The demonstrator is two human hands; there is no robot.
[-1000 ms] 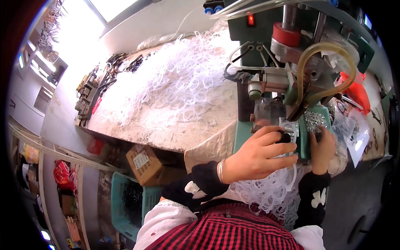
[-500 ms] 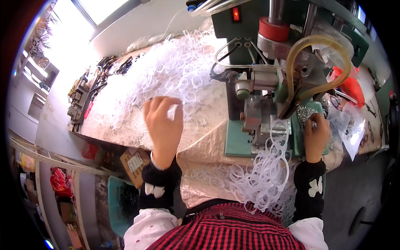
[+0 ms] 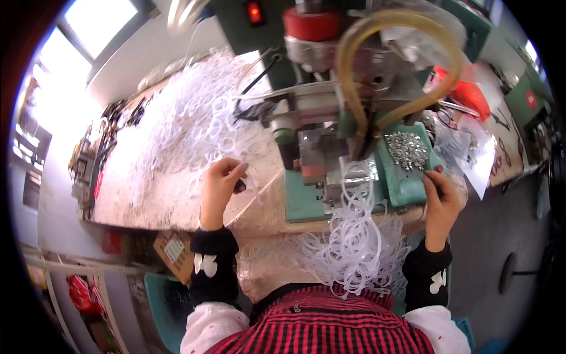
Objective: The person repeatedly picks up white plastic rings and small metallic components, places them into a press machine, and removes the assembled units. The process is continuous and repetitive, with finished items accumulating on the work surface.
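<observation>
My left hand (image 3: 220, 187) is over the worktable, at the near edge of a big heap of clear plastic eyeglass frames (image 3: 188, 112). Its fingers curl toward the thumb; anything between them is too faint to make out. On the right, my right hand (image 3: 443, 202) is at the right rim of a green tray (image 3: 407, 190), fingertips drawn together. Whether a small piece is in them cannot be seen. Small silvery metal parts (image 3: 407, 150) lie piled in that tray. Between my hands, more clear frames (image 3: 359, 242) hang in a tangle from the press front toward my lap.
A green press (image 3: 318, 112) with a red collar (image 3: 311, 23) and a looped yellowish hose (image 3: 348, 65) stands ahead. Beyond the tray lie plastic bags (image 3: 457, 138) and a red bag (image 3: 469, 97). A teal basket (image 3: 159, 307) and a cardboard box (image 3: 174, 253) are below left.
The view has swung right. My right hand has drawn back from the metal parts to the tray's right rim. My left hand has come down from the heap toward the table's near edge.
</observation>
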